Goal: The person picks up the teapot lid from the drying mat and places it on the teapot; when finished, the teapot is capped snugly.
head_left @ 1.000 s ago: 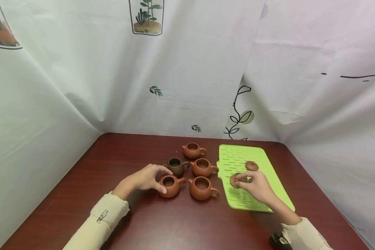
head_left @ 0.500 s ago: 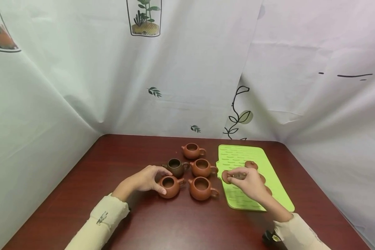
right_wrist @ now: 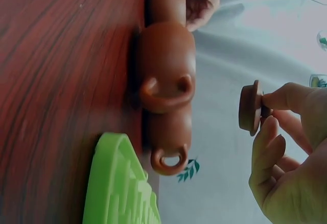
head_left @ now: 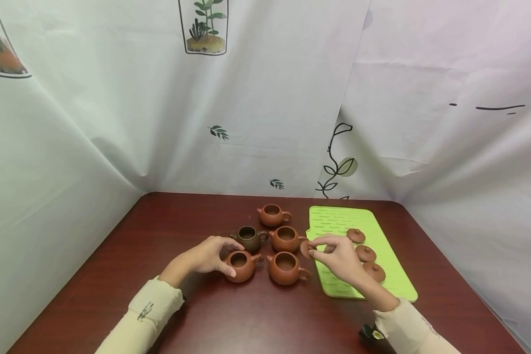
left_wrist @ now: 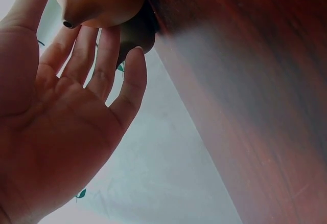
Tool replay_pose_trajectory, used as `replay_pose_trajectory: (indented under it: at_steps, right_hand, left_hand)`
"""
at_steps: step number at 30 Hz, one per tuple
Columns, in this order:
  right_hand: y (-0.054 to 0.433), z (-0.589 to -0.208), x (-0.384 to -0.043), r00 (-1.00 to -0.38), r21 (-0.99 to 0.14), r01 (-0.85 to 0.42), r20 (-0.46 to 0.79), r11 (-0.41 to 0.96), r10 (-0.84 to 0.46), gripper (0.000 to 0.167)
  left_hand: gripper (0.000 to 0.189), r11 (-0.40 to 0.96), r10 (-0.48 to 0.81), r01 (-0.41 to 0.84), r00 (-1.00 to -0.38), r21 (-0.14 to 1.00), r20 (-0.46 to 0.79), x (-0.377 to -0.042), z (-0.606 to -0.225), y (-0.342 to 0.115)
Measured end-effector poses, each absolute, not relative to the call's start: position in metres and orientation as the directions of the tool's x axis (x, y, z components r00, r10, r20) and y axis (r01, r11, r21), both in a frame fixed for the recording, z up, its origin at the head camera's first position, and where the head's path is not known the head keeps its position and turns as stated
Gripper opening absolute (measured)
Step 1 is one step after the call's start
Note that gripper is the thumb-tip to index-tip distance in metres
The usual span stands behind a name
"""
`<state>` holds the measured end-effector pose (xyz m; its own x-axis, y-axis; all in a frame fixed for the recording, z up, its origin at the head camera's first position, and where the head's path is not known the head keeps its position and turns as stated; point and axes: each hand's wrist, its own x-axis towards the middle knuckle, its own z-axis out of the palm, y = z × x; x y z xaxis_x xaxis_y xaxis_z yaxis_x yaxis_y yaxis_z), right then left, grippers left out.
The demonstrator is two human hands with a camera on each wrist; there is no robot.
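My left hand holds a lidless reddish-brown clay teapot, thumb in front and fingers behind. In the left wrist view, the spout of that teapot points toward the palm. By its knob, my right hand pinches a small round clay lid, raised above the table near the green mat's left edge. The right wrist view shows the lid held apart from the teapots. Between the hands stand two lidless teapots, a near one and a middle one.
A dark brown lidless teapot stands just behind the held one. Another reddish teapot sits farther back. On the green mat at right lie three lids, one of them the far lid. White cloth encloses the table.
My right hand has carried the lid leftward from over the mat toward the teapots, uncovering more lids behind it. The left hand stays on its teapot.
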<state>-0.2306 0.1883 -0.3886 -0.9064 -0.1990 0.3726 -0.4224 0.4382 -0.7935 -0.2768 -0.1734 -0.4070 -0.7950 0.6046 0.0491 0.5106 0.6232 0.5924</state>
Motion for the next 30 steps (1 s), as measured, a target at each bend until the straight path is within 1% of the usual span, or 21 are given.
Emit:
replay_pose_trajectory:
  at_steps: [11,20,30]
  right_hand:
    - [0.165,-0.392,-0.235,-0.892,-0.766,-0.45,0.41,0.459,-0.189,0.009]
    - [0.148,-0.392,-0.236,-0.87,-0.78,-0.493,0.439,0.386,-0.223,0.011]
    - [0.131,-0.395,-0.238,-0.885,-0.814,-0.457,0.377,0.36,-0.273,0.009]
  left_hand:
    - [0.063,0.612,0.615,0.524,-0.786,0.593,0.06,-0.276,-0.408,-0.174]
    - [0.063,0.604,0.611,0.514,-0.79,0.609,0.061,-0.277,-0.409,-0.175]
    - [0.063,0.602,0.612,0.518,-0.788,0.608,0.064,-0.278,-0.41,-0.174]
